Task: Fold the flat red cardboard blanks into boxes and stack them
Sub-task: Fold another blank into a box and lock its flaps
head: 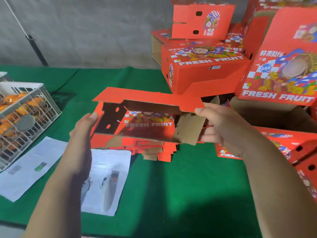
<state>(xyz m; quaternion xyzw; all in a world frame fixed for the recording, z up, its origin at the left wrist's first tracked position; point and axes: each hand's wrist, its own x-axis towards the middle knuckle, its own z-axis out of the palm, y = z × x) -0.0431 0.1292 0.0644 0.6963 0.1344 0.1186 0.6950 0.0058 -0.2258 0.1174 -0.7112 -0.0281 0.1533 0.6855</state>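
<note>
1. A white crate (pixel 25 115) of oranges sat at left on the green tabletop (pixel 171 186), grey wall (pixel 85 31) behind.
2. Left hand (pixel 84 131), grip spread flat, pressed the half-opened red blank (pixel 147 117) mid-frame.
3. Right hand (pixel 219 126) pinched its right edge.
4. Folded boxes (pixel 205 66) were stacked upper right.

Tabletop (pixel 171 186) under green cloth. On it: white crate (pixel 25 117) with orange fruit at left, two printed paper sheets (pixel 106 177) beside crate, pile of flat red blanks (pixel 154 150) at centre, folded red boxes (pixel 205 69) stacked at right.
</note>
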